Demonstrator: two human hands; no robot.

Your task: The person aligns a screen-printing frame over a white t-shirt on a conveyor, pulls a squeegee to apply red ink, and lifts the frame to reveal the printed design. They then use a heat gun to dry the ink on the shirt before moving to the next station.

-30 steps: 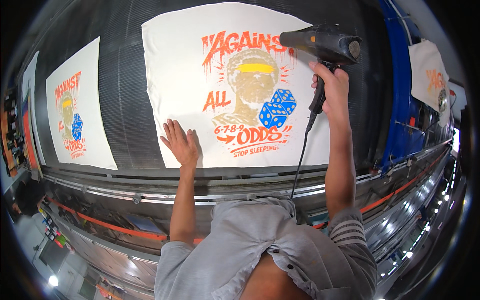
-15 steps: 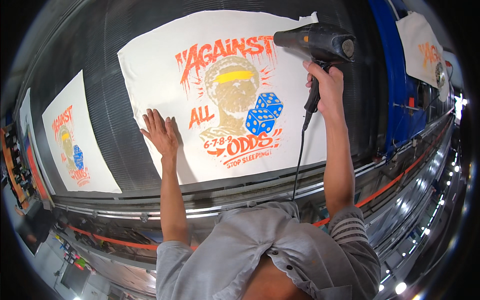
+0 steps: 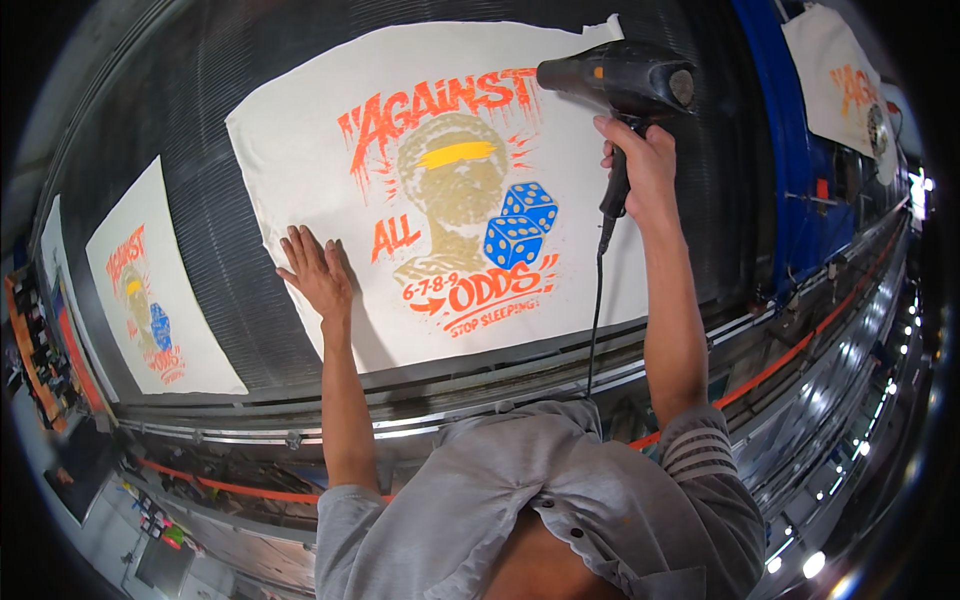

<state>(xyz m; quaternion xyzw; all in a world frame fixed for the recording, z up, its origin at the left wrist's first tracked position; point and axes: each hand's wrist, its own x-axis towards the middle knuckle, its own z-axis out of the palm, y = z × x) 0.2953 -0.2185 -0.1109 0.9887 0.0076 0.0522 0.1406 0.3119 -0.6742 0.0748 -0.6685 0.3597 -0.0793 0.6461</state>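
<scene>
A white cloth panel (image 3: 290,130) lies flat in front of me, printed with a tan bust with a yellow band over its eyes, blue dice and orange-red lettering. My right hand (image 3: 645,165) is wrapped round the handle of a black hair dryer (image 3: 620,78). The dryer is held over the panel's upper right part, its nozzle pointing left near the end of the top lettering. My left hand (image 3: 318,275) rests flat near the panel's left edge, fingers stretched out and holding nothing. From the dryer's handle a black cord (image 3: 594,330) runs down toward my body.
The panel lies on a dark ribbed surface (image 3: 205,190). Another printed white panel (image 3: 200,330) lies to the left, and one more (image 3: 815,70) sits at the far right beside a blue machine frame (image 3: 770,140). Metal rails (image 3: 420,425) run along the near edge.
The whole view has shifted slightly, so the panel and dryer appear a little farther left. My right hand still grips the dryer, and my left hand remains flat at the panel's left edge.
</scene>
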